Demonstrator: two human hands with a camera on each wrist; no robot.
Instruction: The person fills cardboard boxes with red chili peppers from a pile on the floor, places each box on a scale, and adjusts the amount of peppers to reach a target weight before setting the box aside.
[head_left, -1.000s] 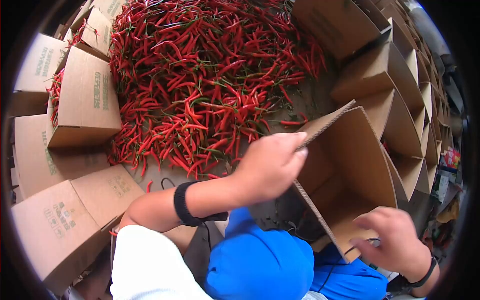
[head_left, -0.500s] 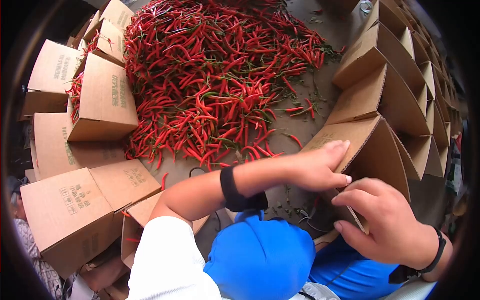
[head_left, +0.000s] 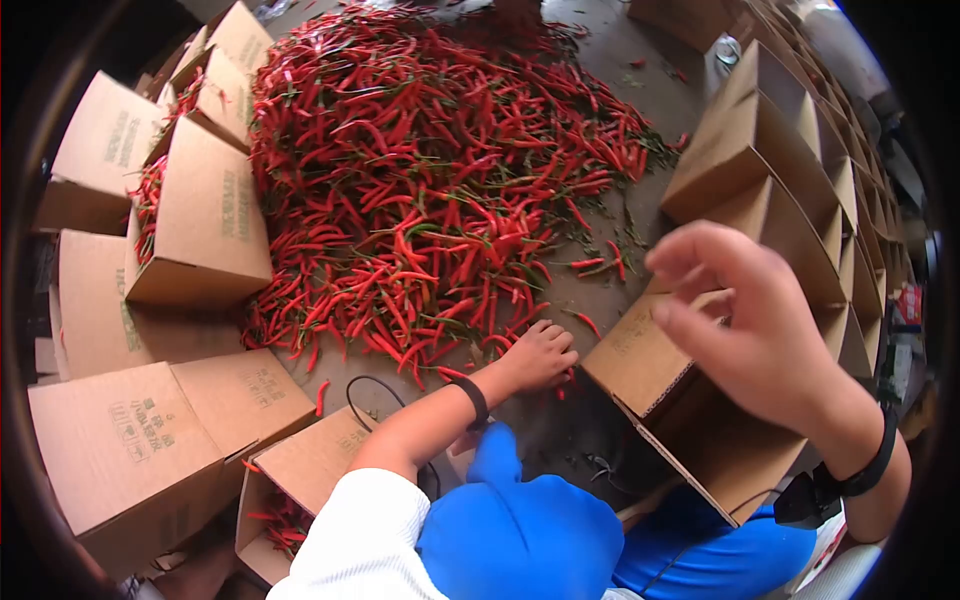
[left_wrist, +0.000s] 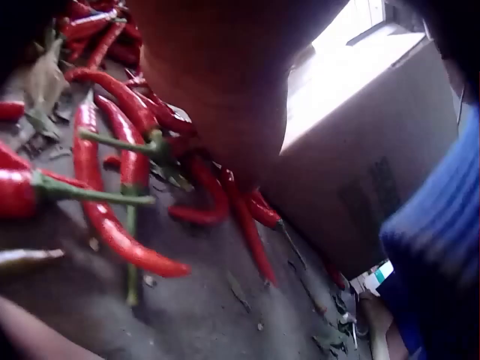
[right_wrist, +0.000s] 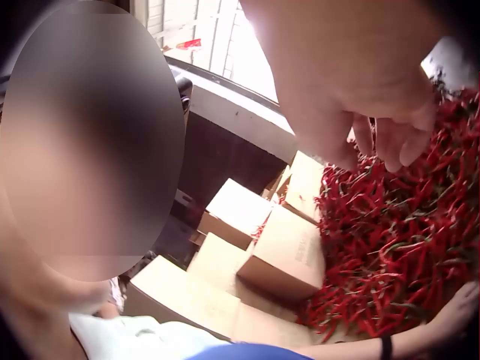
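Observation:
At the near edge of a heap of red chili peppers (head_left: 430,230), my left hand (head_left: 540,355) reaches down to the floor. Its knuckles face up, and red chilies (left_wrist: 131,240) lie right beside it in the left wrist view. The fingertips are hidden, so I cannot tell whether they grip any chilies. My right hand (head_left: 745,310) is raised over an open cardboard carton (head_left: 640,350), its fingers loosely bent and holding nothing. In the right wrist view, the right hand's fingers (right_wrist: 390,142) hang in front of the heap. The carton stands by my blue-clad knee, its opening toward me.
Cartons (head_left: 200,205), some holding chilies, line the left side. A carton with chilies inside (head_left: 300,450) stands at my lower left. Rows of open cartons (head_left: 750,140) run along the right. Loose chilies and leaf scraps (head_left: 625,215) lie on the floor. A cable (head_left: 365,385) loops near my left forearm.
Both hands have left the carton, which has turned and come down by my knee. My left hand has moved left to the chilies; my right hand has risen over the carton.

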